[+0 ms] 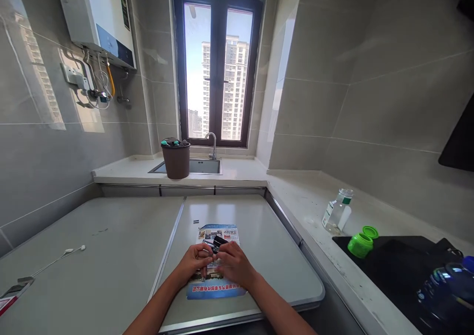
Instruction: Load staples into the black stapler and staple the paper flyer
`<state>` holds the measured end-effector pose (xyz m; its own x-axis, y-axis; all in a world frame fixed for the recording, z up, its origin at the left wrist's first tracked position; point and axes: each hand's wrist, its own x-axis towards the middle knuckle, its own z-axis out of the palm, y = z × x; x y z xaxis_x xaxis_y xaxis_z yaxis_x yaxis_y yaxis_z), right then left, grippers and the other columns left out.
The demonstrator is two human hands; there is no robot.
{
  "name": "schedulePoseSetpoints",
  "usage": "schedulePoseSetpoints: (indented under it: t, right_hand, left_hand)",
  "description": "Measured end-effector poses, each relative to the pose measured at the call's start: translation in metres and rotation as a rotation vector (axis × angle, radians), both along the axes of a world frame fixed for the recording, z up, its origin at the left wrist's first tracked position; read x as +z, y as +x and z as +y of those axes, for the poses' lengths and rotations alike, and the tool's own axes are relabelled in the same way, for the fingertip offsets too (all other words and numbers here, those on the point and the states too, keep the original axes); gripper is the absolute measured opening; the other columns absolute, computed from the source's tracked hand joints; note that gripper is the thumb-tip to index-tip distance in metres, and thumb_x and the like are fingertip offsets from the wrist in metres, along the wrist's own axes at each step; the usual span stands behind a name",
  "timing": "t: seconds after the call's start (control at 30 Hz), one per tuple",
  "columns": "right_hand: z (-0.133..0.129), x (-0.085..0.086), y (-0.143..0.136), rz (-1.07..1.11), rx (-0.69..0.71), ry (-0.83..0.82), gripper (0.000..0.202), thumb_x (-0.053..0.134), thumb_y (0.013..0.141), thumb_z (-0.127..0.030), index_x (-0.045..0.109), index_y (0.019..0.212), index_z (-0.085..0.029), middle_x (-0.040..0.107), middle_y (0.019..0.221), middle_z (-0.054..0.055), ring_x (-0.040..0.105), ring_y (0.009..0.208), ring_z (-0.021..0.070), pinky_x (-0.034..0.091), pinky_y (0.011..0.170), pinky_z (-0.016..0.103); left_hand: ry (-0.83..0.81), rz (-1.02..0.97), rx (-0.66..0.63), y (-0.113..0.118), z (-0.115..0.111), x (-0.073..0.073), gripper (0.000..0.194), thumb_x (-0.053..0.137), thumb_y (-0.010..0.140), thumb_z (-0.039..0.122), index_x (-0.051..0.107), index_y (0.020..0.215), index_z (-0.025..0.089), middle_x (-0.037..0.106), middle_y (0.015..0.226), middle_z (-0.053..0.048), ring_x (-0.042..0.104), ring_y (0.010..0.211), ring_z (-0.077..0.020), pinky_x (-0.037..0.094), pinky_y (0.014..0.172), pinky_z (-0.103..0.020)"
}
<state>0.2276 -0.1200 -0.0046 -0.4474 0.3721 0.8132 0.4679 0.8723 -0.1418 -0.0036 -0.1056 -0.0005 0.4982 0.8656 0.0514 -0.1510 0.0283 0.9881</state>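
A small black-and-metal stapler [219, 241] is held above a printed leaflet, its black top part and a thin metal part showing between my hands. My left hand [195, 263] is closed, with thumb and forefinger pinched at the stapler's near left end. My right hand [237, 265] curls round its right side, fingers bent over it. The fingers hide much of the stapler. Under both hands lies the colourful leaflet [217, 291] with a blue band of lettering. Short grey strips that look like staples [196, 221] rest on the table just beyond its upper left corner.
The pale folding table [274, 256] has a metal seam left of my hands. White earphones [68, 251] lie on the left. A brown bin [176, 160] stands by the sink [205, 166]. The right counter holds a clear bottle [337, 211], green jar [360, 245] and blue bottle [446, 290].
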Motion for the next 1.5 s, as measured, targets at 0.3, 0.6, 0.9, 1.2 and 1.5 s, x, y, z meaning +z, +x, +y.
schedulePoseSetpoints:
  t: [0.3, 0.6, 0.9, 1.2, 1.5]
  right_hand:
    - [-0.012, 0.012, -0.007, -0.179, 0.021, 0.237, 0.011, 0.064, 0.103, -0.021, 0.069, 0.113, -0.02, 0.078, 0.122, 0.009, 0.071, 0.102, 0.021, 0.061, 0.089, 0.038]
    - [0.0, 0.008, 0.0, -0.088, -0.041, 0.216, 0.014, 0.065, 0.102, -0.02, 0.073, 0.113, -0.022, 0.08, 0.119, 0.007, 0.072, 0.097, 0.0206, 0.059, 0.087, 0.038]
    - [0.096, 0.008, 0.087, 0.27, -0.777, -0.672, 0.013, 0.075, 0.086, -0.033, 0.084, 0.089, -0.025, 0.083, 0.091, 0.006, 0.077, 0.084, 0.0238, 0.056, 0.079, 0.032]
    - [0.148, -0.007, 0.112, 0.199, -0.924, -0.763, 0.018, 0.071, 0.084, -0.03, 0.086, 0.095, -0.027, 0.083, 0.102, 0.009, 0.076, 0.094, 0.0248, 0.05, 0.075, 0.028]
    - [0.143, -0.007, 0.113, 0.282, -0.938, -0.82, 0.027, 0.061, 0.087, -0.036, 0.076, 0.073, -0.019, 0.073, 0.075, 0.008, 0.063, 0.069, 0.0196, 0.036, 0.061, 0.026]
  left_hand:
    - [0.029, 0.005, -0.13, 0.0, -0.008, 0.004, 0.045, 0.091, 0.079, 0.045, 0.06, 0.096, 0.016, 0.069, 0.061, -0.002, 0.056, 0.038, -0.012, 0.039, 0.039, -0.018]
    - [0.056, -0.039, -0.058, 0.0, -0.001, 0.003, 0.06, 0.088, 0.079, 0.057, 0.061, 0.114, 0.016, 0.072, 0.073, -0.005, 0.065, 0.049, -0.0171, 0.047, 0.047, -0.023]
    - [-0.08, -0.39, -0.002, -0.012, 0.009, -0.005, 0.074, 0.074, 0.092, 0.055, 0.02, 0.055, 0.02, 0.014, 0.052, 0.008, 0.015, 0.046, -0.0056, 0.018, 0.046, -0.02]
    - [-0.151, -0.567, -0.112, -0.032, 0.012, -0.021, 0.084, 0.084, 0.081, 0.057, 0.011, 0.06, 0.02, 0.003, 0.049, 0.01, 0.005, 0.041, -0.0046, 0.013, 0.041, -0.021]
    - [-0.262, -0.573, -0.129, -0.038, 0.016, -0.018, 0.081, 0.074, 0.09, 0.064, 0.014, 0.058, 0.021, 0.002, 0.048, 0.011, 0.002, 0.04, -0.0044, 0.015, 0.037, -0.018]
